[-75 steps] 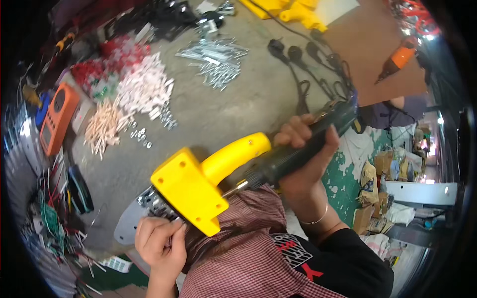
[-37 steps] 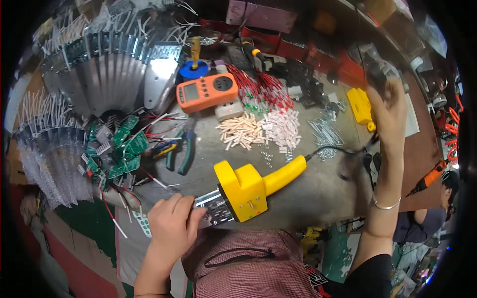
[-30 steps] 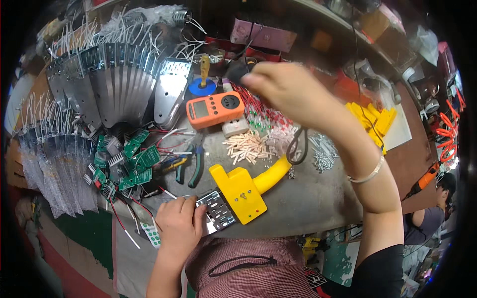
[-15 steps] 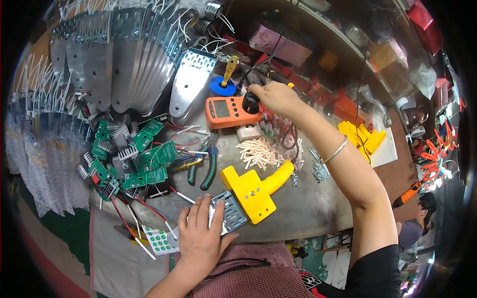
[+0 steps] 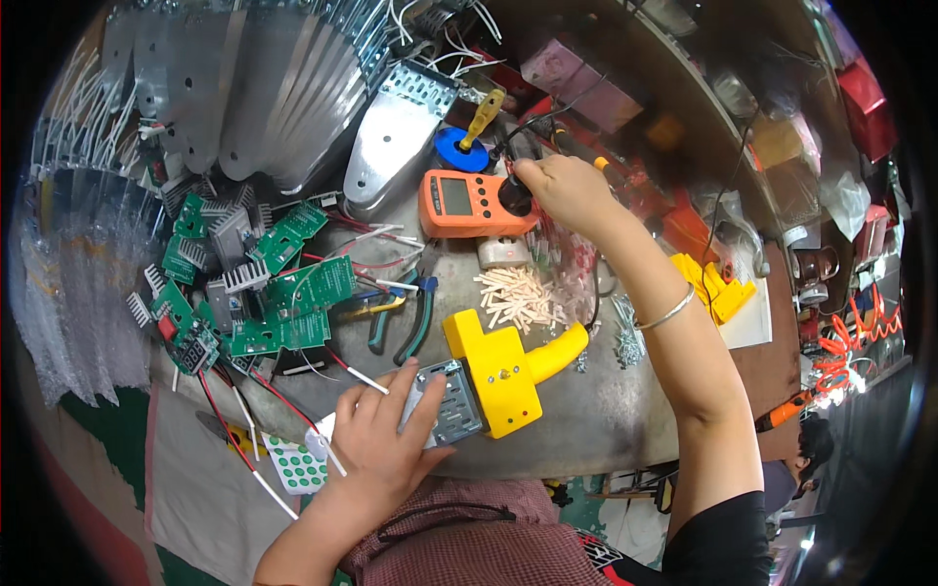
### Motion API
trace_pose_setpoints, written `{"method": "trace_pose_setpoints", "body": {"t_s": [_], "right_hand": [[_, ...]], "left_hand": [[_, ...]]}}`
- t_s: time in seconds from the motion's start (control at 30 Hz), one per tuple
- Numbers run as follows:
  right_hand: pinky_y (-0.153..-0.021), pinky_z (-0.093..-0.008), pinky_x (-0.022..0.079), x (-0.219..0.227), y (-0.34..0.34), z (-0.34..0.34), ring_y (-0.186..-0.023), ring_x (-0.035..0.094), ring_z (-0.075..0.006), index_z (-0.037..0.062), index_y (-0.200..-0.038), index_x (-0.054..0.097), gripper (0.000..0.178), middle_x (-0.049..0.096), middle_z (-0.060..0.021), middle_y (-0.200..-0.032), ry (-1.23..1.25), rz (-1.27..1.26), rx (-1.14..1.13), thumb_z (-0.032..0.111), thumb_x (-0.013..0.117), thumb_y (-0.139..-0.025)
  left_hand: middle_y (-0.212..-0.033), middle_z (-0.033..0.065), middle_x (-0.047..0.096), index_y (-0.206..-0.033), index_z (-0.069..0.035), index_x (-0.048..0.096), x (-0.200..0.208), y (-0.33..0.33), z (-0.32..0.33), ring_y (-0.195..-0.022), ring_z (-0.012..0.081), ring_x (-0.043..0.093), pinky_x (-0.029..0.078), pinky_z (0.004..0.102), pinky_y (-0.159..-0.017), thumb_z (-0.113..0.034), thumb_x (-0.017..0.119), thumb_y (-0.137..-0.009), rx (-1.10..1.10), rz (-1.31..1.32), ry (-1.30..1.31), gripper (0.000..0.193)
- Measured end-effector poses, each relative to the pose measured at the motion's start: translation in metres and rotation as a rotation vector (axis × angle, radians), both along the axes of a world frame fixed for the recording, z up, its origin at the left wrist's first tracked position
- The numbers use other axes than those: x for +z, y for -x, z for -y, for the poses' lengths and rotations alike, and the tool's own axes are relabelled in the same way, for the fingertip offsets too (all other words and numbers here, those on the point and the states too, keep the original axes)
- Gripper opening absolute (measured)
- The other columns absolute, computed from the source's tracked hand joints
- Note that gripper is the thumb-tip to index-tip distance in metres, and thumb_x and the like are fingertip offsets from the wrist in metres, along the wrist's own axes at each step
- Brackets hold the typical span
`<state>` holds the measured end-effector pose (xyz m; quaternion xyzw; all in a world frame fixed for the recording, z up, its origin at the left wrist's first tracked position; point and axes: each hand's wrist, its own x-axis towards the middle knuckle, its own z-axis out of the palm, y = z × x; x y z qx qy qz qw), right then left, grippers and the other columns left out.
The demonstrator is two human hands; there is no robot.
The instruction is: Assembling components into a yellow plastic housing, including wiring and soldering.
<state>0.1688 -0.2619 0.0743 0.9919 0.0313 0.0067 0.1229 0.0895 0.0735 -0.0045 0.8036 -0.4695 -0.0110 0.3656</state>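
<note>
My left hand (image 5: pixel 379 441) rests on the grey metal plate (image 5: pixel 447 402) at the flat end of a yellow plastic tool body (image 5: pixel 506 372), which lies on the bench near its front edge. My right hand (image 5: pixel 562 188) reaches far across the bench, with its fingers closed on the black dial (image 5: pixel 515 196) of an orange multimeter (image 5: pixel 464 203). Black test leads (image 5: pixel 532 137) run up from the meter past the hand.
Green circuit boards (image 5: pixel 283 293) with heat sinks and red and white wires lie at the left. Blue-handled pliers (image 5: pixel 410 322), a pile of pale pegs (image 5: pixel 523 295), screws (image 5: pixel 625 337), stacked metal plates (image 5: pixel 264 88), a blue tape roll (image 5: pixel 456 148) and yellow parts (image 5: pixel 713 288) surround the work.
My right hand let go of the black power tool, swung left across the bench and settled on the multimeter's dial. My left hand stayed on the yellow tool's metal plate.
</note>
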Motion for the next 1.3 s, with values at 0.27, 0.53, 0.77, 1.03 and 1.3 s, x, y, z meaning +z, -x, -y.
{"method": "trace_pose_setpoints", "body": {"t_s": [0.27, 0.53, 0.77, 1.03, 1.3], "right_hand": [[-0.049, -0.0461, 0.049, -0.003, -0.005, -0.009, -0.064, 0.066, -0.0329, 0.0174, -0.085, 0.061, 0.01, 0.062, -0.0108, -0.068, 0.179, 0.076, 0.139, 0.024, 0.053, -0.084], [-0.053, -0.0445, 0.053, -0.008, -0.002, -0.004, -0.071, 0.069, -0.0312, 0.0211, -0.094, 0.065, 0.015, 0.066, -0.0103, -0.074, 0.044, 0.077, -0.003, 0.022, 0.053, -0.085], [-0.066, -0.0443, 0.052, -0.007, 0.0, -0.009, -0.077, 0.068, -0.0322, 0.0173, -0.096, 0.067, 0.026, 0.067, -0.0094, -0.078, 0.002, 0.016, -0.136, 0.029, 0.045, -0.091], [-0.067, -0.0414, 0.054, -0.031, 0.001, -0.021, -0.085, 0.066, -0.0298, 0.0096, -0.098, 0.066, 0.021, 0.067, -0.0106, -0.095, -0.072, 0.626, -0.055, 0.026, 0.057, -0.089], [-0.07, -0.0362, 0.05, 0.004, 0.082, -0.122, -0.08, 0.061, -0.0296, 0.0031, -0.094, 0.064, 0.013, 0.062, -0.0111, -0.084, -0.727, 0.536, 0.245, 0.005, 0.064, -0.082]], "left_hand": [[-0.132, 0.0181, 0.052, -0.127, -0.006, 0.056, 0.005, -0.004, 0.001, -0.108, 0.0355, 0.055, 0.04, 0.0456, -0.087, -0.027, 0.084, -0.056, -0.02, -0.034, -0.032, 0.079], [-0.129, 0.0223, 0.053, -0.122, -0.004, 0.059, 0.013, -0.002, 0.005, -0.108, 0.0371, 0.056, 0.041, 0.0458, -0.087, -0.029, 0.082, -0.059, 0.019, -0.002, -0.102, 0.072], [-0.128, 0.0205, 0.054, -0.119, -0.002, 0.06, 0.009, 0.017, 0.002, -0.113, 0.0401, 0.053, 0.04, 0.05, -0.094, -0.027, 0.081, -0.064, 0.066, 0.12, -0.109, 0.064], [-0.116, 0.0179, 0.06, -0.106, 0.002, 0.062, -0.005, 0.075, -0.096, -0.106, 0.0364, 0.057, 0.044, 0.0422, -0.092, -0.004, 0.068, -0.077, 0.388, 0.122, -0.009, 0.03], [-0.121, 0.0127, 0.06, -0.123, 0.003, 0.054, -0.046, 0.059, -0.116, -0.114, 0.0219, 0.056, 0.042, 0.0353, -0.098, -0.002, 0.075, -0.075, 0.704, -0.914, 0.451, 0.053]]}}
